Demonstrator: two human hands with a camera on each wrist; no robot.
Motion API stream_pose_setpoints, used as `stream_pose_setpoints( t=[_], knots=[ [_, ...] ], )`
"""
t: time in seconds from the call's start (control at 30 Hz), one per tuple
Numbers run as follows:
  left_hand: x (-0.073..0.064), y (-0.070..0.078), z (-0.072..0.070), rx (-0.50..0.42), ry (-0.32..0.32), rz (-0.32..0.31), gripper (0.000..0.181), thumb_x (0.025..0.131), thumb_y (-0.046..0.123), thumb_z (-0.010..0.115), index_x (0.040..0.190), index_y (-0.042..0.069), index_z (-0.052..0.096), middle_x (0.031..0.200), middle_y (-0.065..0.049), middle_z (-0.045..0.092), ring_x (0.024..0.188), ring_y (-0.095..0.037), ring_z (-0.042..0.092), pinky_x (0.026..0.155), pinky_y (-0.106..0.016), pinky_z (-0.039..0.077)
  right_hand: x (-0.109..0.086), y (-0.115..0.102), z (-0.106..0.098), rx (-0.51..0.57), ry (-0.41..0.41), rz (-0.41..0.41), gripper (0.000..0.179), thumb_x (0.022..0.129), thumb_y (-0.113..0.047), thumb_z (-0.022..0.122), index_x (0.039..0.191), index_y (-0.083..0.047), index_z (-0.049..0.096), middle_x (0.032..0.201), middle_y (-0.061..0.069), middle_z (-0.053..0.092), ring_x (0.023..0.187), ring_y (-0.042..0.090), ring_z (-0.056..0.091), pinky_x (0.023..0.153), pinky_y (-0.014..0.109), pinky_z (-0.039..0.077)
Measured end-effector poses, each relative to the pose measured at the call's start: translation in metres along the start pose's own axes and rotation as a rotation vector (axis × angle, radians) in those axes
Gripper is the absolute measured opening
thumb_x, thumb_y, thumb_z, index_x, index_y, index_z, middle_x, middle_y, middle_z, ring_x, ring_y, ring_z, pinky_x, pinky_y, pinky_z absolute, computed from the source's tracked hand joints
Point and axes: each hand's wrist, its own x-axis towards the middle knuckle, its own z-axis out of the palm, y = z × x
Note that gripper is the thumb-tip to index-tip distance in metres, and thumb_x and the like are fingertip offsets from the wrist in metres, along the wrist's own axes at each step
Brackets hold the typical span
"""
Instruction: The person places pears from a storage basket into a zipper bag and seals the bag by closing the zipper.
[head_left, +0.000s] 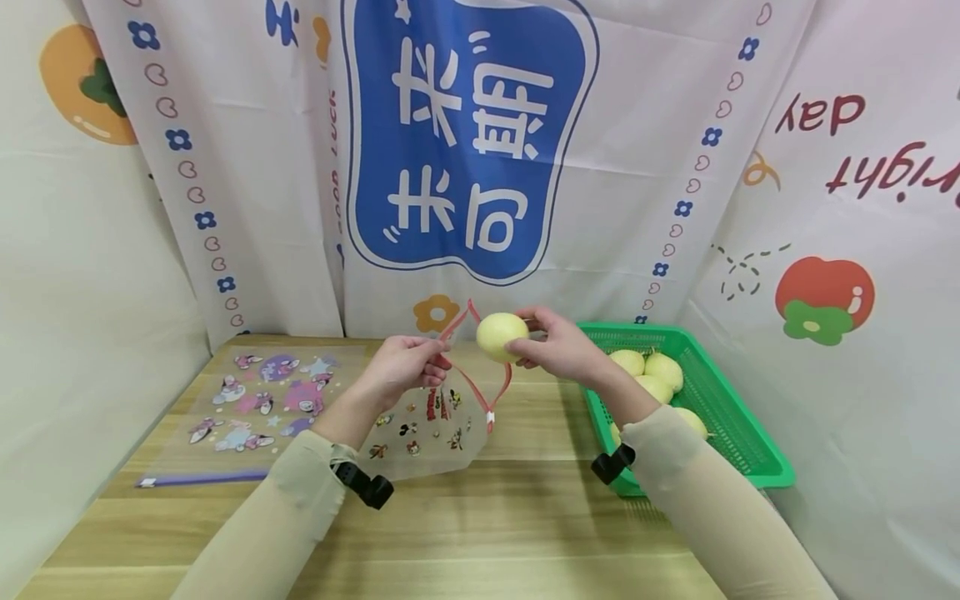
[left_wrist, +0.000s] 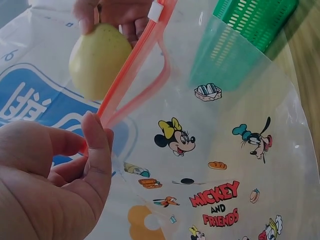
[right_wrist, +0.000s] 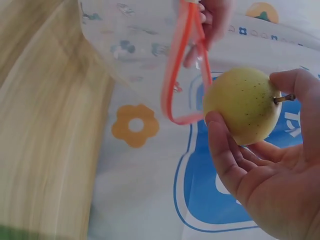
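My left hand [head_left: 408, 364] pinches the red zip edge of a clear slider bag [head_left: 427, 429] printed with cartoon figures. The bag hangs with its mouth spread apart, and a white slider [left_wrist: 155, 11] sits on the red strip. In my right hand [head_left: 558, 342] is a pale yellow pear [head_left: 501, 337], gripped between thumb and fingers with its stem [right_wrist: 285, 99] toward the palm. The pear is at the bag's mouth, beside the red strip, and overlaps it in the head view.
A green basket [head_left: 738, 433] with several pears [head_left: 663, 372] stands at the right of the wooden table [head_left: 480, 533]. On the left lies another clear bag [head_left: 262, 400] with a purple zip edge [head_left: 202, 479]. A printed cloth [head_left: 637, 100] hangs behind the table.
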Motion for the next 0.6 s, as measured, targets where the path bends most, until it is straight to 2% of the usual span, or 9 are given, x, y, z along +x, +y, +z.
stream_pose_setpoints(
  t=[0.2, 0.37, 0.53, 0.6],
  knots=[
    [0.001, 0.003, 0.003, 0.005, 0.009, -0.003, 0.036, 0.114, 0.020, 0.059, 0.136, -0.006, 0.070, 0.094, -0.009, 0.074, 0.073, -0.009, 0.070, 0.071, -0.018, 0.065, 0.007, 0.002, 0.012, -0.094, -0.047, -0.019, 0.057, 0.101, -0.033, 0.075, 0.152, -0.011, 0.061, 0.144, 0.016, 0.064, 0.098, 0.023, 0.076, 0.083, 0.032, 0.066],
    [0.001, 0.005, 0.005, 0.000, 0.009, -0.010, 0.035, 0.113, 0.020, 0.060, 0.134, -0.007, 0.070, 0.093, -0.009, 0.073, 0.073, -0.009, 0.070, 0.071, -0.018, 0.065, 0.011, 0.000, 0.018, -0.205, -0.075, -0.037, 0.055, 0.101, -0.036, 0.074, 0.150, -0.011, 0.064, 0.140, 0.013, 0.068, 0.092, 0.021, 0.074, 0.079, 0.032, 0.064],
    [0.001, 0.006, 0.007, -0.018, 0.010, -0.008, 0.035, 0.113, 0.017, 0.058, 0.132, -0.011, 0.069, 0.091, -0.008, 0.073, 0.071, -0.008, 0.070, 0.070, -0.018, 0.064, 0.014, -0.005, 0.026, -0.364, -0.090, -0.044, 0.061, 0.099, -0.037, 0.076, 0.152, -0.010, 0.063, 0.139, 0.010, 0.071, 0.104, 0.022, 0.069, 0.092, 0.039, 0.061],
    [0.001, 0.005, 0.008, -0.022, 0.006, -0.006, 0.035, 0.113, 0.017, 0.058, 0.131, -0.012, 0.070, 0.091, -0.008, 0.073, 0.071, -0.008, 0.070, 0.070, -0.018, 0.064, 0.015, -0.005, 0.029, -0.393, -0.106, -0.043, 0.061, 0.098, -0.036, 0.078, 0.151, -0.009, 0.064, 0.137, 0.010, 0.072, 0.106, 0.022, 0.068, 0.092, 0.039, 0.060]
  ],
)
